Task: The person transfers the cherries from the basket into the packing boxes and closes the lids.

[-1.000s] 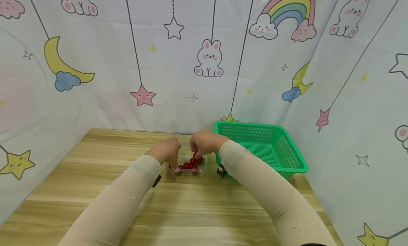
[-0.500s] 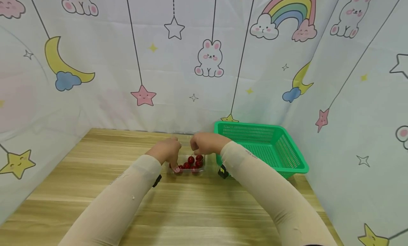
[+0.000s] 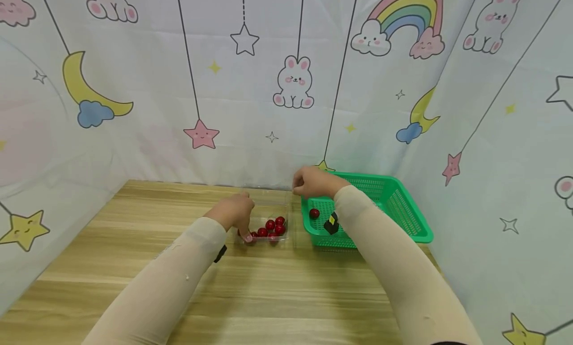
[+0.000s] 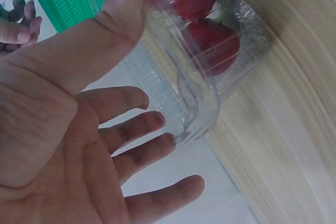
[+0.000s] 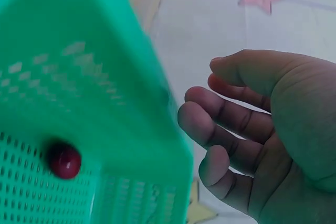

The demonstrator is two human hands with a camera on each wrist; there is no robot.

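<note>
My left hand [image 3: 234, 212] rests at the left side of a clear plastic box [image 3: 286, 230], its thumb lying against the box. In the left wrist view the other fingers [image 4: 149, 156] are loosely extended and spread beside the clear plastic. Several red cherries [image 3: 270, 225] lie in the box, some with stems. Over the left rim of a green basket [image 3: 367, 240] hovers my right hand [image 3: 315, 181]; its fingers [image 5: 226, 114] are loosely bent with nothing between them. One cherry [image 5: 65, 161] sits on the basket's perforated floor, near a corner.
The wooden table [image 3: 250, 295] extends in front of the box and basket. A white curtain [image 3: 250, 96] printed with cartoons hangs behind and on both sides. The box's transparent lid [image 3: 268, 196] stands open toward the curtain.
My right hand has gone from above the box to the basket's left rim. A cherry now lies in the basket, previously seen without one. The left hand has stayed in place.
</note>
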